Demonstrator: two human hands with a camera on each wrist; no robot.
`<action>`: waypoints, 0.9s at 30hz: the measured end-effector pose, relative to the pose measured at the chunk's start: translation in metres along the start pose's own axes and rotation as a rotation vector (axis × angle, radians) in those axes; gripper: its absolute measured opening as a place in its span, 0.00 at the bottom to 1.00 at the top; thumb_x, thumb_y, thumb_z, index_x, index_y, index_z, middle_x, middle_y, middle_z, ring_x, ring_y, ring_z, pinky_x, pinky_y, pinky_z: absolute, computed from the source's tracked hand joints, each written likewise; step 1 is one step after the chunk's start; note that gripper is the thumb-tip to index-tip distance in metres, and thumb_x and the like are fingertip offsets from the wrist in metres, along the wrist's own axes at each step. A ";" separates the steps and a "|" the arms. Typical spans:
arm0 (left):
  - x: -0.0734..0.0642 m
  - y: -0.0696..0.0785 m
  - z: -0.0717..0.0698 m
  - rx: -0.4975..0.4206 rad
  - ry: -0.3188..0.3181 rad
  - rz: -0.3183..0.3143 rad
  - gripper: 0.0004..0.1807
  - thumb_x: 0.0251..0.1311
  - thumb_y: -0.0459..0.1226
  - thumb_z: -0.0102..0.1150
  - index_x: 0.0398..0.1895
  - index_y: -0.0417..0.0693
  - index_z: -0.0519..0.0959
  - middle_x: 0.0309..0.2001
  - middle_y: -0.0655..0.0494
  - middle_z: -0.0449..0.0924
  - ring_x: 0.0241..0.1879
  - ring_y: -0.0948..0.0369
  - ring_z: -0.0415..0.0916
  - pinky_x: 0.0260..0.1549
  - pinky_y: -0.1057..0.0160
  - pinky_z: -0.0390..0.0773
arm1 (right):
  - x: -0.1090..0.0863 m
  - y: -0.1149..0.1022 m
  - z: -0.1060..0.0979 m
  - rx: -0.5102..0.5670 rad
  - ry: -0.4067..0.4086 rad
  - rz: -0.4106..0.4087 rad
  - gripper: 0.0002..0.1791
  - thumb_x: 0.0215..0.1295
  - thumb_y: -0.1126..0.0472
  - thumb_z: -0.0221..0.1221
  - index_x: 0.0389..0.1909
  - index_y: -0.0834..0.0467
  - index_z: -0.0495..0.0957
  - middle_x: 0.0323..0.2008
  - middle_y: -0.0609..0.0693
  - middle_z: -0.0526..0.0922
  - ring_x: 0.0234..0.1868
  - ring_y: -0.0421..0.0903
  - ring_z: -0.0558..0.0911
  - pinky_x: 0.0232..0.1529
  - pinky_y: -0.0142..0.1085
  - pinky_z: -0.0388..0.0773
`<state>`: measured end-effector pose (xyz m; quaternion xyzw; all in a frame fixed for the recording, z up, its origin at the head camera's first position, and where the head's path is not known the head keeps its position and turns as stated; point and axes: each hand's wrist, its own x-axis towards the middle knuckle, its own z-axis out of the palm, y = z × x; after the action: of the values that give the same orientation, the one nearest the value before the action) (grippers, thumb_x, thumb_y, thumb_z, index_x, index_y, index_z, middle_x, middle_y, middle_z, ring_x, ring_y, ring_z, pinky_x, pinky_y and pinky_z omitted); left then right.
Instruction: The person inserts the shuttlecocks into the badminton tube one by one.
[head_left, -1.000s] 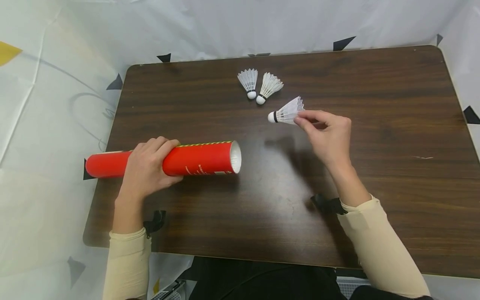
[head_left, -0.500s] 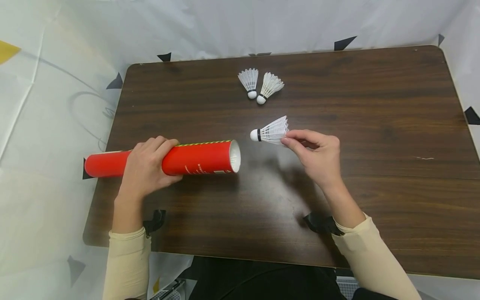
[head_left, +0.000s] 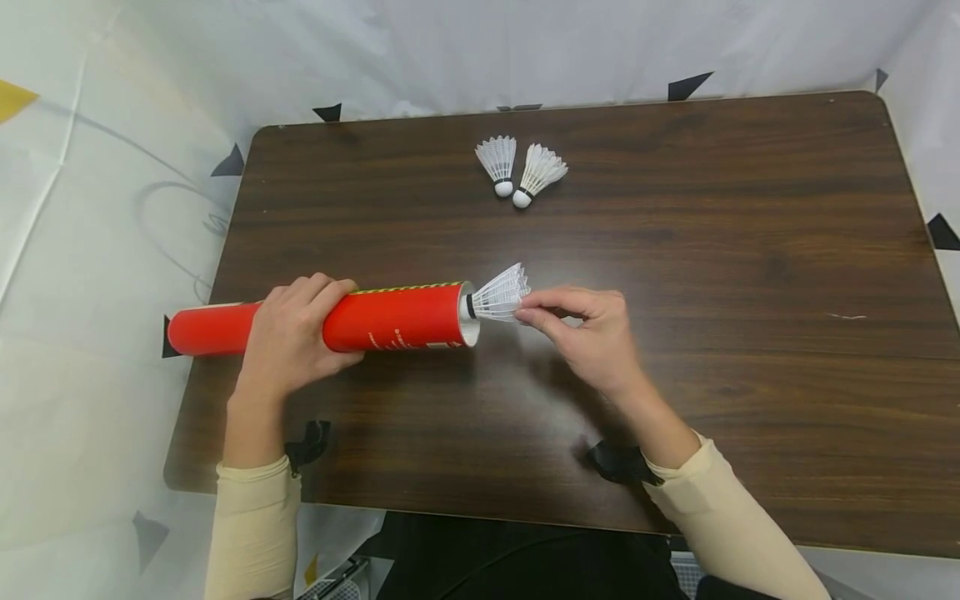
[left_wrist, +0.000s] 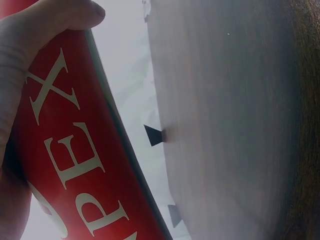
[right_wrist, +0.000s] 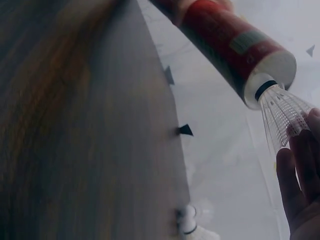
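A red, cream-lettered tube is gripped by the left hand; at its white-lined mouth, a white, black-banded shuttlecock is pinched by the right hand.

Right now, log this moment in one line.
left hand: grips red tube | right hand: pinches shuttlecock, cork at tube mouth | two other shuttlecocks: on table

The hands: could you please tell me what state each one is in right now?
Left hand: closed around the red tube.
Right hand: pinching a shuttlecock.
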<state>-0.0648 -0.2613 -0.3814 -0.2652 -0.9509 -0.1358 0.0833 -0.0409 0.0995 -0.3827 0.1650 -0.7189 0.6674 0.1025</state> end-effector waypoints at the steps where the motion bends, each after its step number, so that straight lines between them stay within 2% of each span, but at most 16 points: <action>1: 0.000 0.000 0.000 0.000 -0.001 0.001 0.45 0.24 0.44 0.84 0.55 0.50 0.75 0.45 0.50 0.79 0.43 0.50 0.74 0.43 0.42 0.75 | 0.000 0.000 0.002 -0.002 -0.012 0.001 0.07 0.50 0.74 0.71 0.30 0.62 0.88 0.29 0.50 0.87 0.30 0.42 0.84 0.33 0.34 0.81; 9: 0.001 0.001 0.002 -0.009 0.001 0.003 0.45 0.24 0.44 0.84 0.55 0.49 0.75 0.45 0.50 0.79 0.43 0.50 0.74 0.43 0.42 0.75 | -0.001 0.000 0.015 -0.002 -0.105 -0.011 0.09 0.51 0.72 0.71 0.34 0.61 0.88 0.32 0.48 0.88 0.32 0.42 0.84 0.37 0.34 0.81; 16: 0.000 0.004 0.003 -0.003 -0.002 0.014 0.44 0.25 0.44 0.84 0.55 0.50 0.75 0.45 0.50 0.79 0.43 0.50 0.74 0.43 0.42 0.75 | -0.004 0.003 0.029 -0.014 -0.146 0.004 0.10 0.49 0.74 0.71 0.35 0.65 0.87 0.33 0.54 0.88 0.32 0.44 0.84 0.38 0.34 0.81; 27: -0.001 0.005 0.000 0.016 -0.005 0.012 0.45 0.24 0.44 0.84 0.55 0.50 0.74 0.45 0.50 0.78 0.43 0.50 0.74 0.43 0.42 0.75 | -0.002 0.003 0.037 -0.024 -0.202 0.044 0.10 0.54 0.71 0.70 0.38 0.61 0.88 0.35 0.48 0.88 0.34 0.41 0.84 0.40 0.36 0.82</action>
<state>-0.0615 -0.2571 -0.3805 -0.2705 -0.9506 -0.1269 0.0841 -0.0372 0.0628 -0.3894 0.2145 -0.7369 0.6408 0.0166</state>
